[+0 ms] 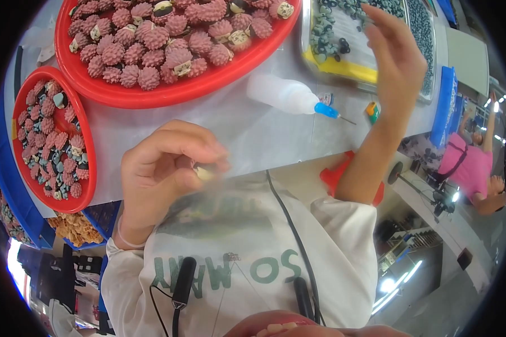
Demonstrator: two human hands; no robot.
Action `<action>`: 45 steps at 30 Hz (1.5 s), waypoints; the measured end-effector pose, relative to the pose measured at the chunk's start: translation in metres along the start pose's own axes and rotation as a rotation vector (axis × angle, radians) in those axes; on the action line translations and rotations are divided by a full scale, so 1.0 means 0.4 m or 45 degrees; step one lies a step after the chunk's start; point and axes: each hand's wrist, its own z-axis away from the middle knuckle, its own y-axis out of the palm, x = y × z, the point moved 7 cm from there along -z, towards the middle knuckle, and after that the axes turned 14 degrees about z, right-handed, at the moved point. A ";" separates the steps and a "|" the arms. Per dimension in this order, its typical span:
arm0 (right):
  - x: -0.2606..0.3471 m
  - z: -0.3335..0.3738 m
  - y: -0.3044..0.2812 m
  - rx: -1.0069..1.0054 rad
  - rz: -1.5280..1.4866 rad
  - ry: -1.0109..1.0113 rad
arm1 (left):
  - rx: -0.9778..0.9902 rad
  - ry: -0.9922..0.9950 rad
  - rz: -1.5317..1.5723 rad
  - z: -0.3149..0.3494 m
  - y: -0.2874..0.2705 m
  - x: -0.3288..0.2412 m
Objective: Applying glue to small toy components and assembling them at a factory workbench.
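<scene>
Over the near side of the table, my left hand (154, 174) is closed in a pinch on a small pale-yellow piece (205, 173); its far fingertips are smeared by motion. My right hand (399, 62) is raised above a tray (354, 72) of small dark grey-green pieces (323, 42). Its thumb and forefinger are apart, and I see nothing between them. On the table between the hands lies a white squeeze bottle (281, 94) with a blue cap and a thin metal needle tip, touched by neither hand.
A large red basin (152, 100) of knobbly pink pieces stands at the far left. Beside it, a smaller red basin (90, 180) holds similar pieces mixed with grey ones. A small yellow-green object (372, 112) lies near my right forearm. Someone in pink (466, 163) is at the right.
</scene>
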 end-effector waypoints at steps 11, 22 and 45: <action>0.011 0.198 0.003 0.014 -1.267 0.173 | 0.085 0.149 -0.004 0.006 -0.009 -0.001; 0.077 0.280 0.067 0.213 -1.672 0.330 | 0.150 0.171 -0.003 0.003 -0.005 -0.003; 0.280 0.266 0.099 0.185 -0.840 -0.294 | 0.033 -0.015 0.110 -0.001 -0.019 0.015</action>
